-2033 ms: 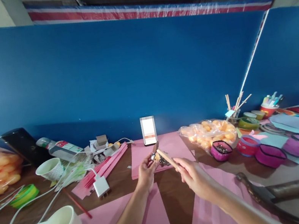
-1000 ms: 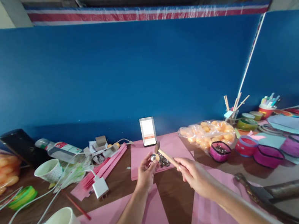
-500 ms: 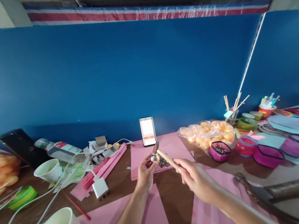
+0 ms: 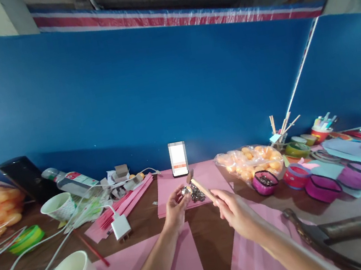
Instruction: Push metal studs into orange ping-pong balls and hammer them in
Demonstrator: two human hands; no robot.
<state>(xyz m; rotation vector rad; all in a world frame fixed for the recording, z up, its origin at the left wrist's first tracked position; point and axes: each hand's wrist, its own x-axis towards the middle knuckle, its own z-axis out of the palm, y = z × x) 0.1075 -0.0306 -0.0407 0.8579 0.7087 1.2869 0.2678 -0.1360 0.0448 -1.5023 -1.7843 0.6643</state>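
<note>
Right hand (image 4: pixel 233 212) clamped on a wooden-handled tool (image 4: pixel 203 190); left hand (image 4: pixel 175 208), near its dark head, pinching a shiny-studded ball (image 4: pixel 185 190). Dark bits (image 4: pixel 198 194) lie just right on pink paper (image 4: pixel 211 173), a phone (image 4: pixel 178 159) at its far edge, bagged orange balls (image 4: pixel 251 159) farther right.

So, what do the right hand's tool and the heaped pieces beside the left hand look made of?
Tool handle: probably bare wood, matte and pale tan. Tool head: dark brownish; material unclear. Heaped pieces: likely metal, shiny, judging by bright glints.
</note>
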